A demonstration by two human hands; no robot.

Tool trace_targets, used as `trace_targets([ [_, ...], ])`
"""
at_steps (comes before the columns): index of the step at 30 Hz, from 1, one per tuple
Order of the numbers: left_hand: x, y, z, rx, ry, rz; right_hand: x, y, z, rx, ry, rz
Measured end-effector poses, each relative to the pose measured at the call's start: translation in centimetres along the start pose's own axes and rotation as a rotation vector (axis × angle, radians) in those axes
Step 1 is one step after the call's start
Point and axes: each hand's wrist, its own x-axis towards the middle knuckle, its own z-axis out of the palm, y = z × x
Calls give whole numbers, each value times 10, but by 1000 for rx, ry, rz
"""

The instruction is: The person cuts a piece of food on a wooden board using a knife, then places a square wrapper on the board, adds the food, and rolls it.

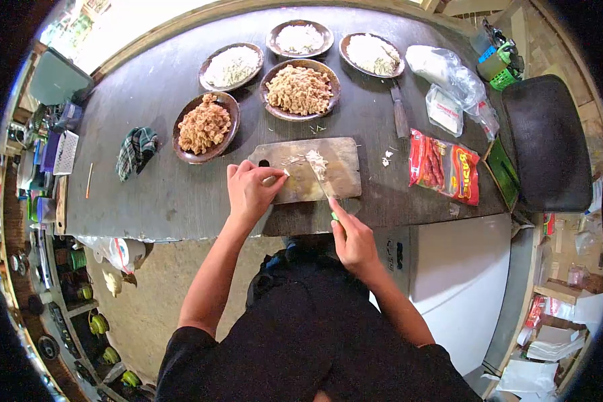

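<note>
A worn wooden cutting board [345, 157] lies near the table's front edge. My left hand [251, 190] is over its left part, fingers pinched on a small pale piece [285, 172]. My right hand [354, 242] is closed around the green handle of a knife [324, 185], whose blade rests on the board beside a small heap of white shreds [317, 161]. More thin shreds lie scattered to the left of the heap.
Behind the board are bowls of brown crispy food [204, 126] and plates of white shreds [300, 39]. A red sausage packet [443, 166], another knife [400, 115] and plastic bags [449, 74] lie right. A dark checked cloth [137, 154] lies left.
</note>
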Motion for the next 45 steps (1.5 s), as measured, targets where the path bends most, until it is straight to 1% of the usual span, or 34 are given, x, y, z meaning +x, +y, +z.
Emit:
trace_targets([
  [2,2,6,3,41,-3,-33,-1,-5,-2,-48,-31,4],
  [4,4,8,2,53,10,-17,0,-9,-1,-95,-60,8],
  [6,6,8,2,67,24,-4,1,-11,2,-140,-97,-27],
  [9,5,7,3,81,1,-35,1,-14,8,-181,-120,-50],
  [16,5,4,5,68,-36,-89,4,-15,9,-214,-150,-47],
  [19,7,4,5,72,-50,-101,8,-18,9,-245,-164,-36],
  [21,7,3,4,73,-55,-107,13,-22,8,-238,-201,38],
  [25,7,6,2,88,-61,-90,19,-20,11,-224,-189,49],
  [27,7,7,2,94,-70,-94,18,-12,13,-144,-123,8],
  [33,6,3,5,80,-57,-93,2,-13,8,-114,-126,-5],
  [40,7,3,6,84,-55,-95,9,-16,7,-113,-166,11],
  [43,7,3,6,80,-51,-83,14,-21,7,-150,-171,46],
  [45,7,3,6,81,-48,-71,16,-27,8,-271,-212,85],
])
